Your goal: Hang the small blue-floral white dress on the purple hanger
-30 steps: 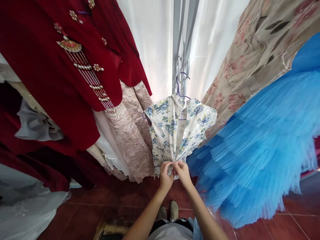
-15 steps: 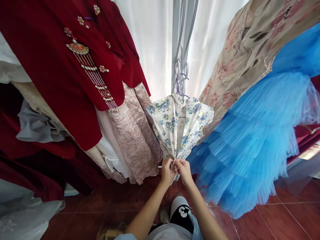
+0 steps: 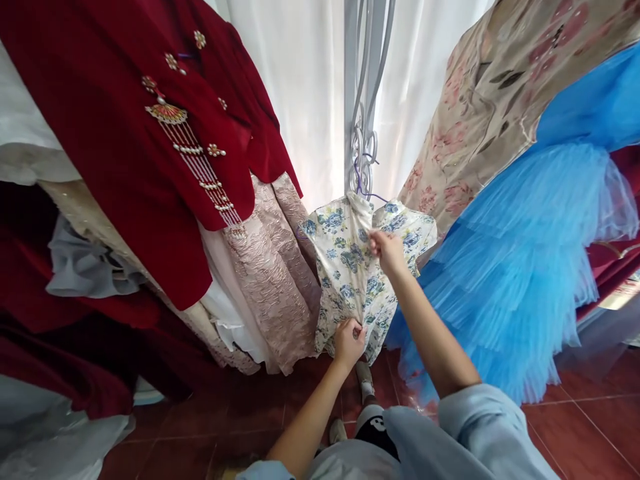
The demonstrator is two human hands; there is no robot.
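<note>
"Which step?"
"Closing the front, imo. Left fingers (image 3: 345, 331) pinched low, right fingers (image 3: 383, 239) higher, on a short-sleeved, white, blue-flowered cloth blouse (image 3: 345, 257) hanging right behind them. Next probably needed edges aligned."

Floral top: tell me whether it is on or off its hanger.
On: the floral top hangs from the purple hanger, part of which shows above its neck.

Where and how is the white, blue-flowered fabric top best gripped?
The white, blue-flowered fabric top is likely best pinched by its front edges near the hem, coming from the front: it hangs from the thin purple hanger, its opening facing the camera.
</note>
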